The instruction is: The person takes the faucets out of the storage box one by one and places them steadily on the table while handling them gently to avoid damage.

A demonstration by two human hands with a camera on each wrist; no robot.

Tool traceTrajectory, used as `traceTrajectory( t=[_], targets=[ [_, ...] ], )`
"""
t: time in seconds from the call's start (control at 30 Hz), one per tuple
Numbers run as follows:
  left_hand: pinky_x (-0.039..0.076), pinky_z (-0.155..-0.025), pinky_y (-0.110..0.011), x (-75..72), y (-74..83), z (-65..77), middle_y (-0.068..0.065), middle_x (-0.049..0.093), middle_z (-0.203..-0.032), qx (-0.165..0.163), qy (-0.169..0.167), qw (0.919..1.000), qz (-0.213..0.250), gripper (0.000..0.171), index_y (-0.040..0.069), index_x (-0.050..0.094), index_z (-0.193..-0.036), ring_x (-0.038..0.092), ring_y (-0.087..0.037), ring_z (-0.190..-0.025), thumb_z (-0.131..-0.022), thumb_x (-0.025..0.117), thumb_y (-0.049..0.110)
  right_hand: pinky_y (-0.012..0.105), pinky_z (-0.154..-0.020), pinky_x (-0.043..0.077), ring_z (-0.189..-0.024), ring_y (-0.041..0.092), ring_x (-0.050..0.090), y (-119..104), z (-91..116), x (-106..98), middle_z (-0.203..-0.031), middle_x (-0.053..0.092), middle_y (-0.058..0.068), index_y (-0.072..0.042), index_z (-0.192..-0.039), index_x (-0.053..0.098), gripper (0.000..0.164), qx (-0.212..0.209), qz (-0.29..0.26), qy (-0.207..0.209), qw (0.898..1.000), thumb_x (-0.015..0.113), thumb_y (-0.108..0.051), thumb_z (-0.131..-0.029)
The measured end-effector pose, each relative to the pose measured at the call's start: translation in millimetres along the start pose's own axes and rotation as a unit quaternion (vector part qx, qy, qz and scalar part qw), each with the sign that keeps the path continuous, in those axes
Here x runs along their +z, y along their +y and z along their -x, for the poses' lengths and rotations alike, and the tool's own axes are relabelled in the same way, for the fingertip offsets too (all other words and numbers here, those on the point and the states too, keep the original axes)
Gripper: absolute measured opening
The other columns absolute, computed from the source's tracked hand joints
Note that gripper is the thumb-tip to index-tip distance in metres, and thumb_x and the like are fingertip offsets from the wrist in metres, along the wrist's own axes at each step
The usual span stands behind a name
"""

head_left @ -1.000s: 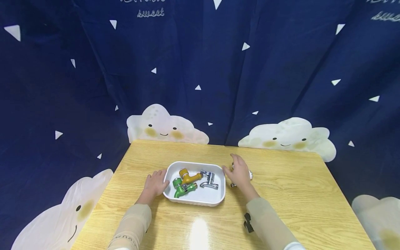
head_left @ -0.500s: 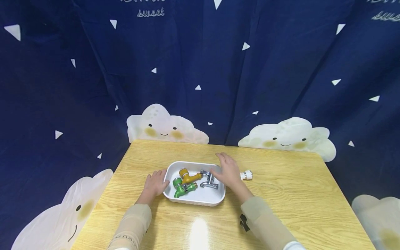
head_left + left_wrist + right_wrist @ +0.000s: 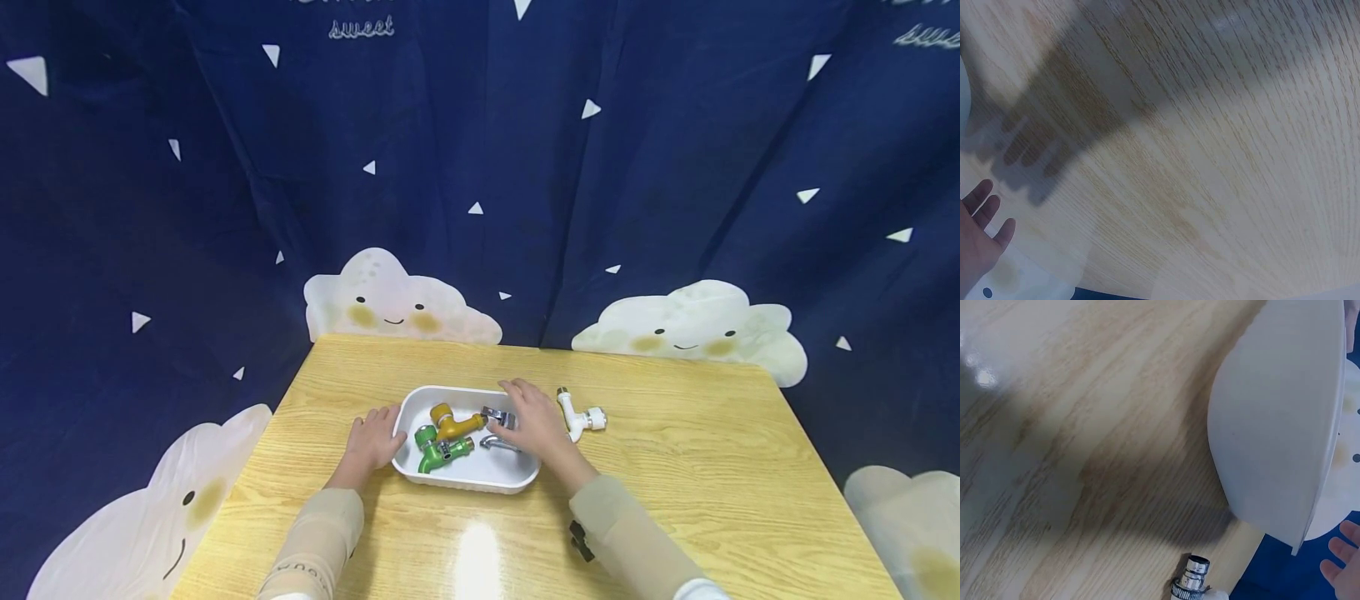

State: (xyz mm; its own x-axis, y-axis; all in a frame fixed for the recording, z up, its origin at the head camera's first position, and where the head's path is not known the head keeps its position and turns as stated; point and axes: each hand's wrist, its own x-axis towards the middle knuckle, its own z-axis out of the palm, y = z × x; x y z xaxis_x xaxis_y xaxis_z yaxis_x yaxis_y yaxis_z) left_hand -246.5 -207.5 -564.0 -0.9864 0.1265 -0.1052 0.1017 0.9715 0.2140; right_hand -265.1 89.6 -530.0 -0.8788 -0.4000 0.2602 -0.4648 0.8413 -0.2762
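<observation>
Chrome tap in the right half of the tray, lower centre of the head view, between the right hand's spread fingertips and thumb.
The right hand is nearer, fingers extended and apparently gripping nothing; the tap's handle and spout point leftward from under it, slanting slightly down to the right. The left hand lies loosely extended against the tray's left end, thumb over the rim. The right hand hides the tap's body, so its full axis and any contact cannot be told; neither wrist view shows it.
</observation>
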Motion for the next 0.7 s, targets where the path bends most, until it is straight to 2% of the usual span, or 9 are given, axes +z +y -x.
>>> traceTrajectory(
  t=[0.4,0.7],
  targets=[
    [0.029,-0.097,-0.059,-0.8,2.4,1.4,-0.018,0.046,-0.131,-0.006,-0.005,1.0,0.006,0.059,0.006,0.036,-0.138,0.04,-0.036,-0.121,-0.087,0.041,0.035,0.049,-0.101,0.033,-0.124,0.032,0.04,-4,3,12,-0.135,0.042,0.016,-0.015,-0.139,0.037,0.08,-0.005,-0.003,-0.053,0.999,0.063,-0.055,-0.075],
    [0.03,-0.097,-0.058,-0.9,2.0,1.8,-0.018,0.046,-0.132,-0.009,-0.007,0.9999,0.003,0.059,0.006,0.036,-0.138,0.039,-0.035,-0.121,-0.087,0.04,0.036,0.05,-0.097,0.037,-0.12,0.035,0.043,-6,2,15,-0.132,0.043,0.019,-0.011,-0.136,0.04,0.079,-0.009,-0.005,-0.07,0.998,0.066,-0.051,-0.074]
  ],
)
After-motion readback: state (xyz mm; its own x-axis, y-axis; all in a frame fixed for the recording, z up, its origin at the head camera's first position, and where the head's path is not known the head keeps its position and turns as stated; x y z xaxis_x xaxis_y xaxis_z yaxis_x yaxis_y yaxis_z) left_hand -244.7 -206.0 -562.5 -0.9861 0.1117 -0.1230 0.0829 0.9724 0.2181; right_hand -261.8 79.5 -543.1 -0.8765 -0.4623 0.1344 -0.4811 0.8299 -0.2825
